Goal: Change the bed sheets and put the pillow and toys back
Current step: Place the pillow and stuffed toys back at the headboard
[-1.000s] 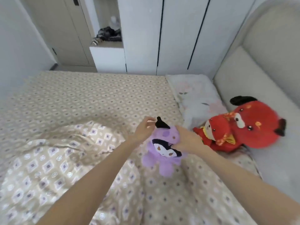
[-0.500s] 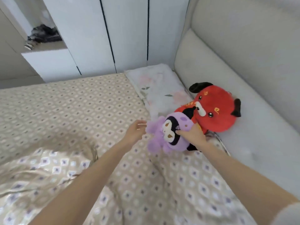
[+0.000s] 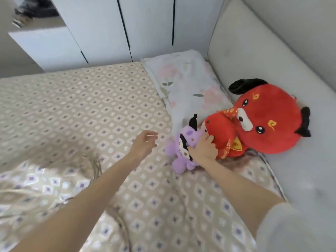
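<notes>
The right hand [image 3: 203,150] grips the purple toy [image 3: 181,165], pressed against the red toys [image 3: 269,120] beside the pillow [image 3: 189,84]; the left hand [image 3: 143,144] hangs loosely curled, empty, just left of it.

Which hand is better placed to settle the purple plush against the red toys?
Right. The right hand grips the purple plush beside the small red toy; the left hand hovers apart, holding nothing.
</notes>
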`<state>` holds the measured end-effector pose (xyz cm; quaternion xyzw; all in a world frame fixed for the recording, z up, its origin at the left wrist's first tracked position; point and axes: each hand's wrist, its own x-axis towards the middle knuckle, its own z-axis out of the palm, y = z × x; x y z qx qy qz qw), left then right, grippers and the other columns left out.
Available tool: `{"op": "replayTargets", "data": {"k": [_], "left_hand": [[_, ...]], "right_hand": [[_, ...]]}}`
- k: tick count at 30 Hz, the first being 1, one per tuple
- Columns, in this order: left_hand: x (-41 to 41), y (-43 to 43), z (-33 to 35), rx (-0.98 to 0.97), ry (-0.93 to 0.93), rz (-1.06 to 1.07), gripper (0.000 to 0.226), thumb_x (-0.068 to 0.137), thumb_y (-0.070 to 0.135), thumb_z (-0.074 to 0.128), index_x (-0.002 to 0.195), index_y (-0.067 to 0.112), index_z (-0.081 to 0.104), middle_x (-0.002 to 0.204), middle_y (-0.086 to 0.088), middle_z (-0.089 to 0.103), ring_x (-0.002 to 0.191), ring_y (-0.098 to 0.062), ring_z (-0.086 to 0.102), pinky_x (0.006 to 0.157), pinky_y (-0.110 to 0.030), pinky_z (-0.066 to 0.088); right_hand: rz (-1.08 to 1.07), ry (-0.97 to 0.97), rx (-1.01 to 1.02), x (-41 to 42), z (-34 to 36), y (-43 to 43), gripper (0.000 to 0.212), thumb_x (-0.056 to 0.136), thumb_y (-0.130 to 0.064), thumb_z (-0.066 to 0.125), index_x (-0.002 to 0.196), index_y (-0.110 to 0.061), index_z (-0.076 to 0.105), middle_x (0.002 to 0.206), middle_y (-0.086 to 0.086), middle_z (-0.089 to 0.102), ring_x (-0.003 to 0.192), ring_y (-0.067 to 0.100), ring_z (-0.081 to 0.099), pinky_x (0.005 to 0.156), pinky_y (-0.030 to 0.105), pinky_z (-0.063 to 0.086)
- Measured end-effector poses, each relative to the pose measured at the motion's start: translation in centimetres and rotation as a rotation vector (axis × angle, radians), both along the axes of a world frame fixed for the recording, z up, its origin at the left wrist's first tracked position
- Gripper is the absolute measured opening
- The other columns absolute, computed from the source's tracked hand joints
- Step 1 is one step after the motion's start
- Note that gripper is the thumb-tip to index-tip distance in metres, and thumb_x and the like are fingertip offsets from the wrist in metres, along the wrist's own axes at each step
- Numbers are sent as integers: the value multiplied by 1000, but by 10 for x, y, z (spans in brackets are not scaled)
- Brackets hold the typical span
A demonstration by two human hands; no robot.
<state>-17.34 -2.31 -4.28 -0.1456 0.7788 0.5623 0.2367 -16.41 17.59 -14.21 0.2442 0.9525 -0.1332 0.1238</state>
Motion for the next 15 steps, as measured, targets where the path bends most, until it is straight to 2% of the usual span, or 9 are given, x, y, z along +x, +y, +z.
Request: {"op": "replayTargets", "data": {"k": [2,5,8,12,15], "left_hand": [[0,0,-9,-3,-18,4,31,95,4,39,121,11,54,121,-3,59,96,-21,60,83,-32,46],[3,-1,-20,1,-32,-8,26,96,7,39,115,15,55,117,0,59,93,-20,60,75,-25,46],[4,-4,-25,-8,-45,-11,24,96,6,39,111,17,54,114,0,59,94,-21,60,72,-24,44],[5,-3,-20,-27,-57,-22,28,94,3,38,114,15,54,114,-1,59,93,-22,60,70,-23,43],[8,-3,-12,-32,-64,-31,29,93,3,38,115,15,54,114,-1,59,92,-21,59,73,-25,45]], "right_hand": [[45,-4,-30,2,-14,-2,82,87,-47,57,150,-18,12,144,16,24,106,37,55,74,35,45],[91,9,-77,6,-26,-5,72,92,-40,53,150,-34,10,150,14,15,104,38,57,77,35,47],[140,-15,-66,6,-23,1,72,90,-45,54,149,-33,15,146,16,18,101,36,58,77,36,48],[214,24,128,4,-10,8,77,82,-58,57,145,-27,23,136,15,29,114,31,41,69,34,45],[371,95,227,5,0,5,61,89,-51,50,140,-22,34,140,15,33,119,29,39,80,35,45]]}}
